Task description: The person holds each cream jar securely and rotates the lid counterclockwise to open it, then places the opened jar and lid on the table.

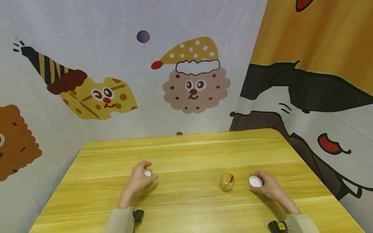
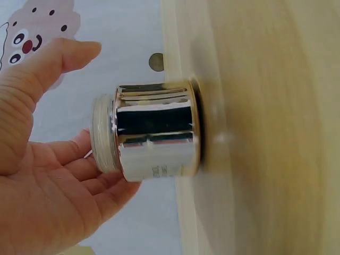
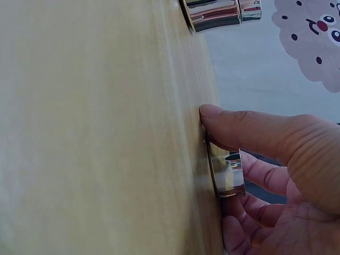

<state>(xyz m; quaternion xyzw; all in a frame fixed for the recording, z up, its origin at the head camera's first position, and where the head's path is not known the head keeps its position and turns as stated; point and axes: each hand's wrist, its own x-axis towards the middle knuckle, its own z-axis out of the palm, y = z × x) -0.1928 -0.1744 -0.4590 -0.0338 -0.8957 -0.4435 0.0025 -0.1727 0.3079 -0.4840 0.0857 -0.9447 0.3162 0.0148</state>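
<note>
My left hand point(image 1: 137, 179) is curved about a shiny gold jar point(image 2: 154, 130) without a lid, which stands upright on the table. In the left wrist view its thumb is raised apart from the jar, and the fingers lie behind the bare neck. The jar's white inside shows in the head view. Over on the right, my right hand point(image 1: 270, 187) holds a gold lid point(image 1: 255, 181) by its edge between thumb and fingers. This lid lies low at the tabletop, white inside facing up.
Between the hands, nearer the right one, stands a second gold jar point(image 1: 226, 183) with a shiny top. The wooden table point(image 1: 186, 213) has rounded far corners. Behind it hangs a cloth point(image 1: 116, 19) printed with cartoon figures.
</note>
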